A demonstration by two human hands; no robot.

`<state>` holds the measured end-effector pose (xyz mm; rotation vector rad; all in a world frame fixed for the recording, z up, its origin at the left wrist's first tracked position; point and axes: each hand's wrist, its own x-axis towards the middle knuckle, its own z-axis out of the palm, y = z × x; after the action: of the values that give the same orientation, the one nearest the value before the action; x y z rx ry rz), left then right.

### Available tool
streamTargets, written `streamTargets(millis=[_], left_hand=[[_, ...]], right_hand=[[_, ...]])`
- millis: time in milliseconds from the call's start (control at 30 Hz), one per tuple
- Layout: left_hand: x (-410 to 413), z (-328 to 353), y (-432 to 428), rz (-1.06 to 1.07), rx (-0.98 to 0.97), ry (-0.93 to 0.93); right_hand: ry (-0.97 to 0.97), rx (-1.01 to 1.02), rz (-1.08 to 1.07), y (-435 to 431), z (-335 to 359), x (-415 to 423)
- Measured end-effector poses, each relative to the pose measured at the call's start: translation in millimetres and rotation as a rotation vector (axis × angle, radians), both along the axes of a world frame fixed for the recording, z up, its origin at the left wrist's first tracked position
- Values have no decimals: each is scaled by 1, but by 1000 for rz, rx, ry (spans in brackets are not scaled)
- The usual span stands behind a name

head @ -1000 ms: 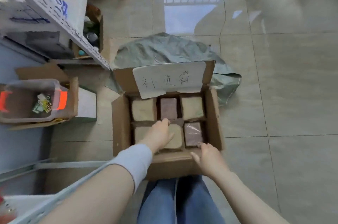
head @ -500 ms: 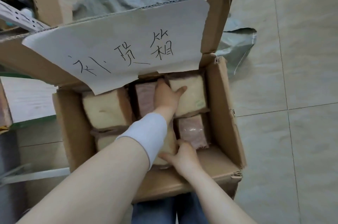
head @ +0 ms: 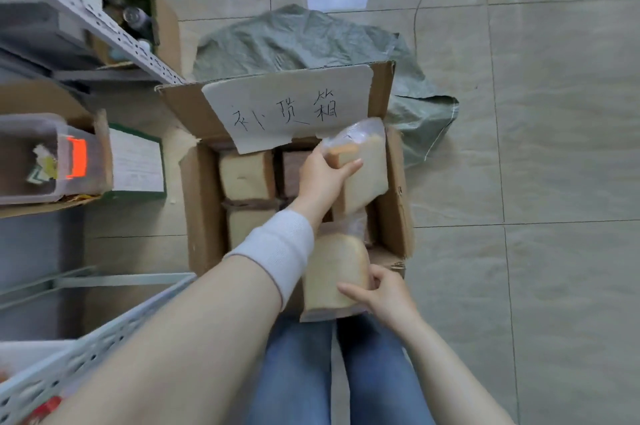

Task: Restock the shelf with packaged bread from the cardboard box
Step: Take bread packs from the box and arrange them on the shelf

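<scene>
An open cardboard box point(head: 202, 202) sits on the floor in front of my knees, with a white handwritten paper label point(head: 291, 109) on its raised back flap. My left hand point(head: 320, 178) grips a pale bagged loaf point(head: 365, 175), lifted tilted above the box's right side. My right hand point(head: 384, 293) holds a second pale bagged loaf point(head: 334, 275) at the box's near edge. More packaged bread stays inside: a pale loaf point(head: 246, 175) at the back left, a brown one point(head: 292, 164) beside it, another pale one point(head: 242, 227) below.
White perforated shelf edges run at the upper left point(head: 104, 26) and the lower left point(head: 69, 362). A clear plastic bin point(head: 38, 161) in a carton stands to the left. A grey-green sack point(head: 294, 39) lies behind the box. Tiled floor spreads to the right.
My left hand has lifted a pale loaf out of the box's back right. My right hand has raised a second loaf at the near edge. The view has pulled back from the box.
</scene>
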<state>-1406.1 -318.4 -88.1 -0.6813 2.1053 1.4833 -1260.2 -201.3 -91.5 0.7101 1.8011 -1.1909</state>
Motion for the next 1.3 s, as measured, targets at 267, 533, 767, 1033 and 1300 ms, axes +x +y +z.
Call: streamTargets(millis=[267, 533, 767, 1033, 1300], left_hand=[[105, 135, -64, 475, 46, 156], [275, 318, -154, 739, -134, 460], [444, 443, -218, 938, -323, 617], [679, 494, -312, 1171, -525, 680], [788, 459, -427, 1337, -648, 608]], right_hand=[[21, -175, 53, 39, 83, 55], [256, -300, 316, -2, 213, 85], [432, -452, 627, -112, 323, 142], [558, -663, 835, -286, 414, 287], [679, -675, 933, -451, 426, 371]])
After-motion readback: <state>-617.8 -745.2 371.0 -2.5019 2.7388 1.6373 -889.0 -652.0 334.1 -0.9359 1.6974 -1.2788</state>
